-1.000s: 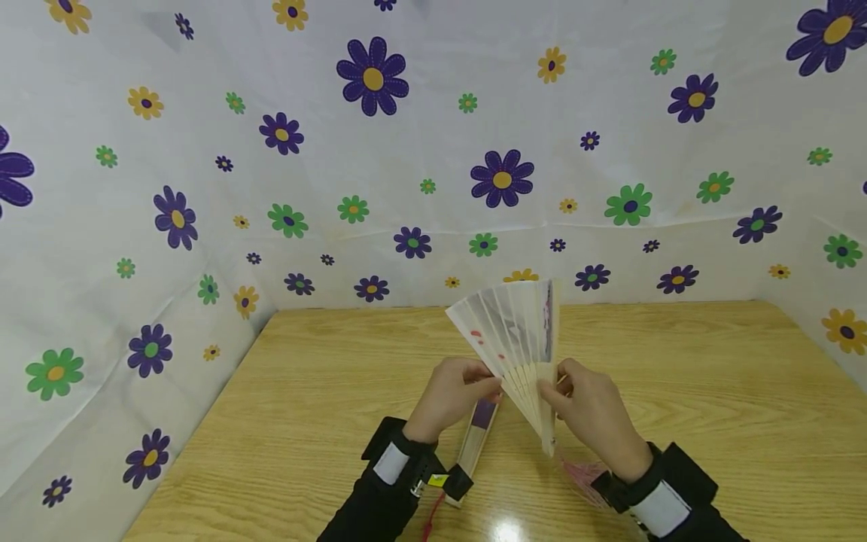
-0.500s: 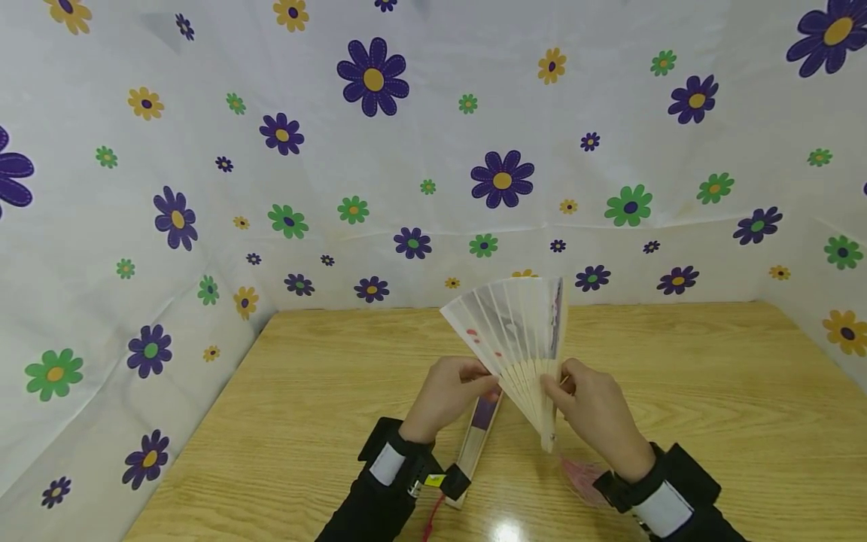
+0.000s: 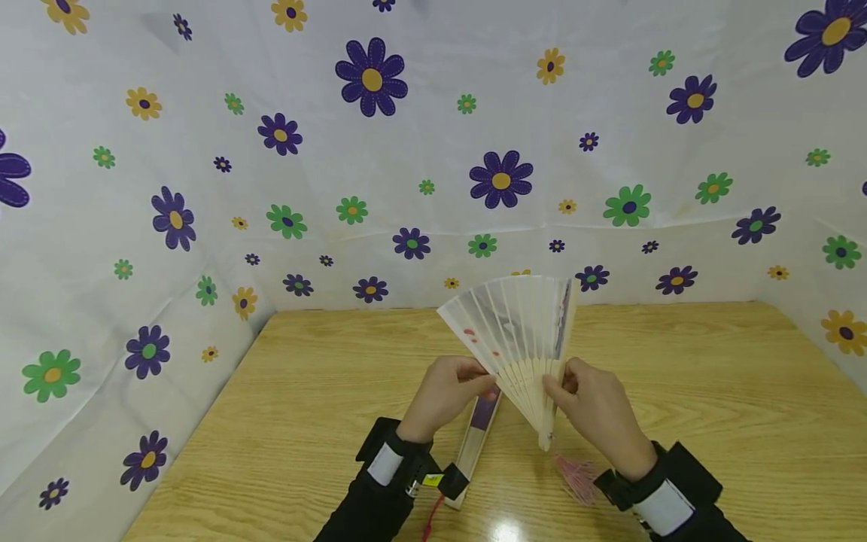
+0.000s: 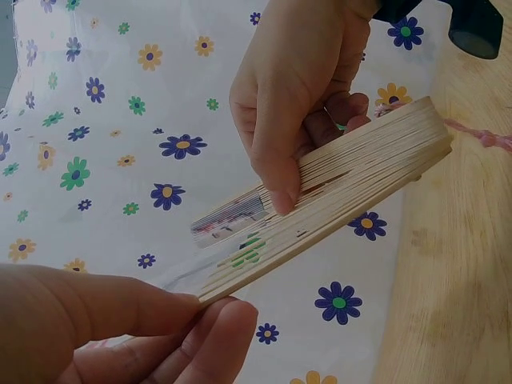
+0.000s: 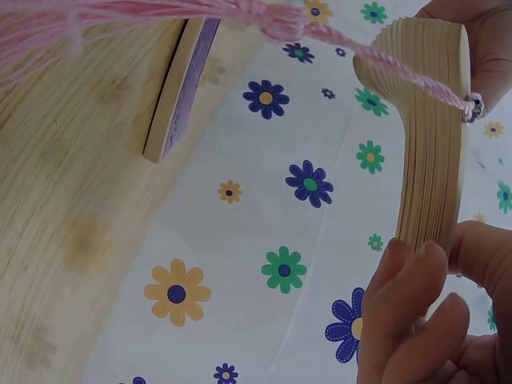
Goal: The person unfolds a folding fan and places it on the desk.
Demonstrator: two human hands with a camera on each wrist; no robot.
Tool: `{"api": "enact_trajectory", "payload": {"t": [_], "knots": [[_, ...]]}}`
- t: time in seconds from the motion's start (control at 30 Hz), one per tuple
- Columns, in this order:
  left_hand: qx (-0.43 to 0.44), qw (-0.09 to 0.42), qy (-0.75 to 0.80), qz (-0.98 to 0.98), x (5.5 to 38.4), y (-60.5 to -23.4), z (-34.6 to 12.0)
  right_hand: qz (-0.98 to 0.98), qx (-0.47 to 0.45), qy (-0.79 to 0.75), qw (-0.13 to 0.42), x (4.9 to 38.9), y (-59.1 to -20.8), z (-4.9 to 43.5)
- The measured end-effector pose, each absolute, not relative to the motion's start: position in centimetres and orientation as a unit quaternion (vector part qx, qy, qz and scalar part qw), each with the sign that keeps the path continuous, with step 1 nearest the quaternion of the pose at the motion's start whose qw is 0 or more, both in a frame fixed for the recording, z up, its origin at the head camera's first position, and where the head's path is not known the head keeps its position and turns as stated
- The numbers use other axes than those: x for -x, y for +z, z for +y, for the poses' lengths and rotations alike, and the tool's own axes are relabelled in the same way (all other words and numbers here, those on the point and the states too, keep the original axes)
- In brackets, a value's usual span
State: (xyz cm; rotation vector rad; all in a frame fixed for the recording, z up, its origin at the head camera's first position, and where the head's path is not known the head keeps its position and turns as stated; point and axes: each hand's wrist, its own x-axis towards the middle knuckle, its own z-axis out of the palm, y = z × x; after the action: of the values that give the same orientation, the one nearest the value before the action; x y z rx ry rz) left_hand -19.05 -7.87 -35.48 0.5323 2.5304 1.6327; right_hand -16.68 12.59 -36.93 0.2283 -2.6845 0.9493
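Observation:
A folding fan (image 3: 511, 324), partly spread, is held up over the table between both hands. Its pale leaf carries grey and red painting above light wooden ribs. My left hand (image 3: 443, 399) pinches the outer rib on the left side between thumb and fingers. On the right, my right hand (image 3: 596, 406) grips the stacked ribs, its thumb across their front. The ribs (image 5: 432, 160) meet at a pivot at the bottom, where a pink tassel (image 3: 576, 478) hangs by a twisted cord. In the left wrist view the right thumb presses on the ribs (image 4: 360, 184).
A second fan (image 3: 477, 444), folded, with a purple band and a red cord (image 3: 431, 519), lies on the wooden table (image 3: 305, 421) below the left hand. White cloth (image 3: 406, 150) printed with flowers stands behind the table and along its sides.
The fan has spread wider: its right edge and top have swung to the right, while its left edge has shifted slightly left. Both hands keep their hold.

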Motion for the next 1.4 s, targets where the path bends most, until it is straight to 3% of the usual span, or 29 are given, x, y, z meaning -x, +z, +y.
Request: {"api": "enact_trajectory", "payload": {"t": [0.47, 1.4], "knots": [[-0.181, 0.040, 0.533, 0.826, 19.1, -35.4, -8.2, -0.927, -0.082, 0.324, 0.171, 16.7, -37.0, 12.9], [-0.155, 0.024, 0.565, 0.810, 19.3, -34.8, -9.1, -0.919, -0.033, 0.363, 0.146, 17.1, -36.4, 13.5]]}}
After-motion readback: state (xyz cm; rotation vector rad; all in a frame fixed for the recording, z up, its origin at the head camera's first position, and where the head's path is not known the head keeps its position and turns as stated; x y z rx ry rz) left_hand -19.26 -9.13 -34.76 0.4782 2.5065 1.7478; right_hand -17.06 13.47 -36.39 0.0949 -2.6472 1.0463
